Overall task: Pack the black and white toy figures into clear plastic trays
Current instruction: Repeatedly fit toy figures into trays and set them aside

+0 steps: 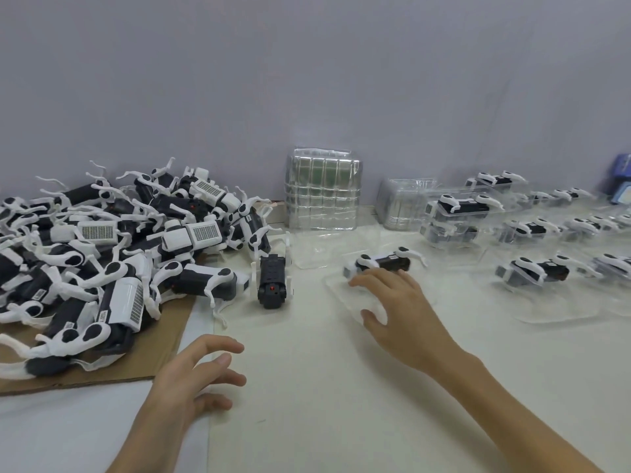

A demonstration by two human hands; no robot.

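A heap of black and white toy figures [112, 247] lies on brown cardboard at the left. One figure [272, 280] stands alone just right of the heap. Another figure [384, 262] sits in a clear plastic tray [338, 288] at the centre. My right hand [397, 308] rests on that tray with fingers spread, fingertips touching the figure's near side. My left hand [201, 373] hovers over the table by the cardboard's corner, fingers loosely spread and holding nothing.
A stack of empty clear trays [322, 192] leans against the grey wall, with a lower stack [401, 206] beside it. Several packed trays with figures [532, 271] fill the right side. An empty tray [316, 249] lies flat behind the lone figure. A blue box [621, 184] stands far right.
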